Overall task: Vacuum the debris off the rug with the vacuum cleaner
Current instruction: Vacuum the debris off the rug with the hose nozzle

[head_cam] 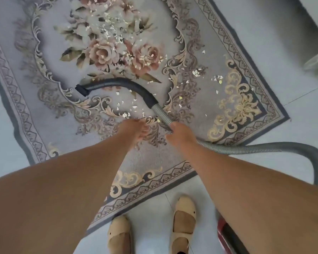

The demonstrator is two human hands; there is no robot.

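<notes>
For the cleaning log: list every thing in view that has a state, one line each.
rug, flat on the floor, littered.
debris, scattered over the flowers and the right corner, not picked up.
curved tube, low over the rug, mouth at left.
hose, gripped by the right hand, trailing right.
left hand, open, holding nothing.
vacuum body, on the floor, only partly visible.

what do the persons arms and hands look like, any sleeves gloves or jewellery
Both arms are bare as far up as the view reaches: no sleeves, watch or bracelet. The left hand and right hand wear no gloves; no ring shows, though detail there is slightly blurred.
</notes>
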